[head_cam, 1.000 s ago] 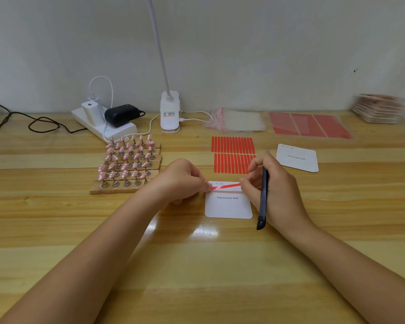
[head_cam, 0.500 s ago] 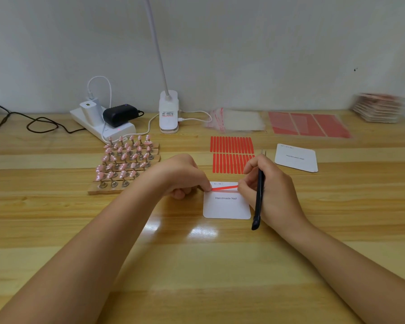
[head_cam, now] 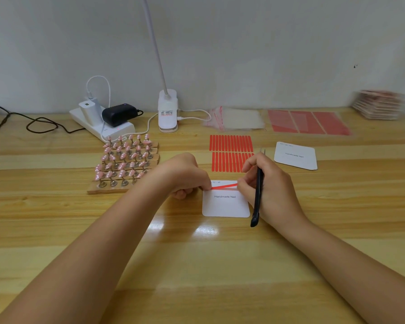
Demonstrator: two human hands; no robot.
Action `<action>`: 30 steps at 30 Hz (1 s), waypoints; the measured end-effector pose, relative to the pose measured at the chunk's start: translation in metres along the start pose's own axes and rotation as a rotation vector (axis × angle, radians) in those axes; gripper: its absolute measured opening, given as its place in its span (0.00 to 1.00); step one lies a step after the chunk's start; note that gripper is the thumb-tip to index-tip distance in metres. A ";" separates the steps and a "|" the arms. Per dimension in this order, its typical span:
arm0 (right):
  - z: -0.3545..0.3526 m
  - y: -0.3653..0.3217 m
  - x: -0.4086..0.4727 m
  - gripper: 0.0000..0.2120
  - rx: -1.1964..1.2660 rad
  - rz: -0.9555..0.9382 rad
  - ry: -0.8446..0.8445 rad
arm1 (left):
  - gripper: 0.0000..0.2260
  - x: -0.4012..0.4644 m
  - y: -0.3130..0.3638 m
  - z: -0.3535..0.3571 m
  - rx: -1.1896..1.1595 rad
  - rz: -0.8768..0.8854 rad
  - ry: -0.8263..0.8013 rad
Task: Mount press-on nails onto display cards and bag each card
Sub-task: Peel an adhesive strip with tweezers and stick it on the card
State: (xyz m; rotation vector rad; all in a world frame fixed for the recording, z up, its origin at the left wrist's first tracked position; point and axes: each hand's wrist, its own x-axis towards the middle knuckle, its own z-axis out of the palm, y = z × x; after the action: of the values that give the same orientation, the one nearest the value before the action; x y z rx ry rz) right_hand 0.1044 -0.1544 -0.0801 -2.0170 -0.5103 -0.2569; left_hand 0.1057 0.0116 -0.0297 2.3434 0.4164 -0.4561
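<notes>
Both hands pinch a red strip (head_cam: 223, 186) taut across the white card (head_cam: 225, 204): left hand (head_cam: 185, 175) one end, right hand (head_cam: 267, 183), also gripping tweezers (head_cam: 257, 190), the other.

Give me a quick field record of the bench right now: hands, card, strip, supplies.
left hand: pinches left end of red strip
right hand: pinches strip's right end, tweezers tucked in the same hand
card in work: flat on table, strip across its top, no nails on it
spare card: far right, apart
strip sheets: behind the card
nails on stands: left, on wooden board
bags: by the wall
</notes>
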 end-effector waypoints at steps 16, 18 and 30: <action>0.001 0.002 0.001 0.14 -0.009 -0.009 -0.003 | 0.09 -0.024 -0.044 0.024 0.225 0.548 0.388; 0.001 0.002 0.001 0.14 -0.009 -0.009 -0.007 | 0.13 -0.025 -0.051 0.031 0.286 0.657 0.421; -0.003 0.002 0.001 0.16 -0.045 -0.038 -0.023 | 0.10 -0.027 -0.059 0.038 0.287 0.732 0.524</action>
State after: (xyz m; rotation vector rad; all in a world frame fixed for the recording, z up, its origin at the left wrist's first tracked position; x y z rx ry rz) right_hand 0.1066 -0.1574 -0.0802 -2.0575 -0.5625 -0.2711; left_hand 0.0500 0.0222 -0.0784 2.6590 -0.3104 0.4822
